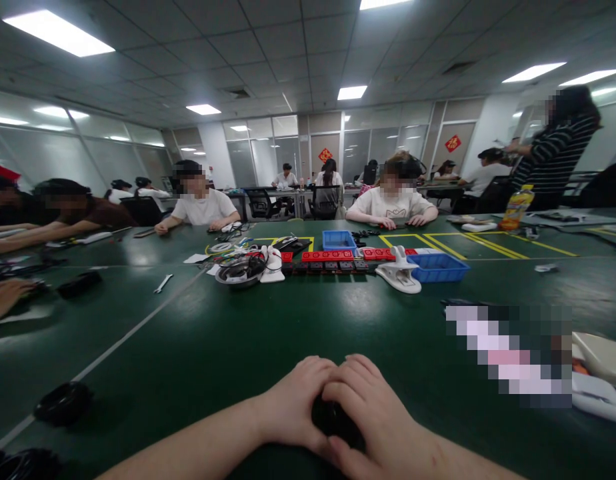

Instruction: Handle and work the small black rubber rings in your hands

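Note:
Low in the view, my left hand (302,400) and my right hand (364,410) meet at the near part of the green table (213,347). Both curve around a dark object (338,420), which shows only in the gap between them. The fingertips of the two hands come together at its far side, and my right fingers lie bent over its top. Its shape and underside are mostly hidden by the hands.
Black coils (64,403) lie at the left. Across the middle stand a bowl of cables (241,270), red sockets (328,255), a white clamp (401,272) and a blue basket (441,267). White cases (601,397) sit at the right. Several people sit around.

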`<state>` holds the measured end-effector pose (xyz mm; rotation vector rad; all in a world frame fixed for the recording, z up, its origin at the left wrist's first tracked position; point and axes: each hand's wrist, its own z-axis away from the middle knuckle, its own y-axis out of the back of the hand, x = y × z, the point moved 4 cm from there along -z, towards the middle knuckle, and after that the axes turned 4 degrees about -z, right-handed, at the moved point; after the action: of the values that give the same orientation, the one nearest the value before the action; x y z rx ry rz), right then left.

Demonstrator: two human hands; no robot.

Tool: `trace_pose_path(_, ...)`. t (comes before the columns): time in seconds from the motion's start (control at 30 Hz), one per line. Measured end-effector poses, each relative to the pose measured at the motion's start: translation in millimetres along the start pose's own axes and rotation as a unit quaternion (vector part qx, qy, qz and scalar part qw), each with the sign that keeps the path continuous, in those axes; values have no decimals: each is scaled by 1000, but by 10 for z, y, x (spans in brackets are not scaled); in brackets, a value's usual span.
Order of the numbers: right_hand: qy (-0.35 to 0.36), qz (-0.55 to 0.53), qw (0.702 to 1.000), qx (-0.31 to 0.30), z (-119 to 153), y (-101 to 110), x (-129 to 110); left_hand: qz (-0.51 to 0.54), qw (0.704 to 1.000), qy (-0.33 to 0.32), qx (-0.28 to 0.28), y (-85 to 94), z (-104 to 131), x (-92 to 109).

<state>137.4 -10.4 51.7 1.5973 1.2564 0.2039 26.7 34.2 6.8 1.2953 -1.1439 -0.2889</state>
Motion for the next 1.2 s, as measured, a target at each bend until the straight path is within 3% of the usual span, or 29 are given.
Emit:
trace_pose_path(0.17, -174, 113, 978, -7, 10, -46, 121, -46, 994, 69, 69, -65, 31, 23)
trace_pose_path(0.47, -193, 167, 966, -42, 3, -101, 151, -72, 990, 100, 71, -99, 30, 95)
trace_pose_path(0.87, -153, 188, 969, -53, -1, -117, 109, -97, 988, 95, 71, -99, 42, 78)
trace_pose_path(1.07, -73, 84, 986, -121, -23, -60, 34, -60, 998, -19, -5, -11, -25, -15)
trace_pose_path(1.2, 19, 15, 991, -132, -11, -82, 28, -40, 998, -38, -15, 36, -39, -49)
